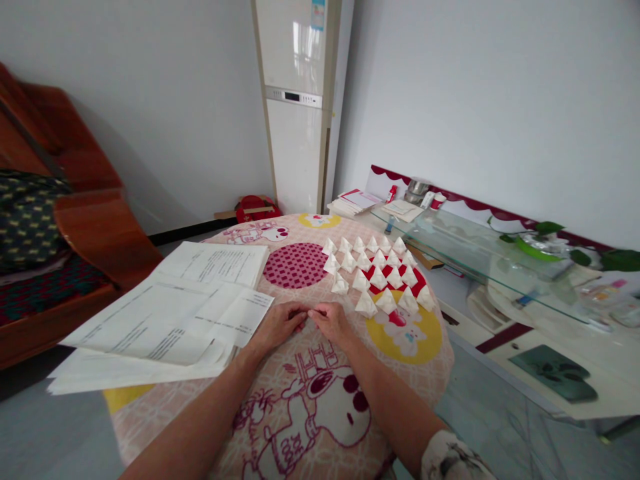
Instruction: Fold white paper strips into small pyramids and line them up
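Note:
My left hand (283, 325) rests on the cloth-covered table with its fingers curled, beside the right edge of a paper stack (165, 313). My right hand (330, 321) lies next to it, fingers bent inward, the fingertips of both hands meeting or nearly so. Nothing shows between them. Printed sheets make up the stack, with a smaller loose slip (233, 312) on top, close to my left wrist. To the right of my right hand stand several rows of small white folded paper pyramids (366, 305), the closest only a short way from my knuckles.
The round table wears a patterned tablecloth (300, 267) with cartoon figures. At right is a glass-topped stand (480, 257) holding papers, tins and a green-potted plant (543, 247). A wooden seat (95, 213) stands at left, and a tall white cabinet unit (295, 147) behind.

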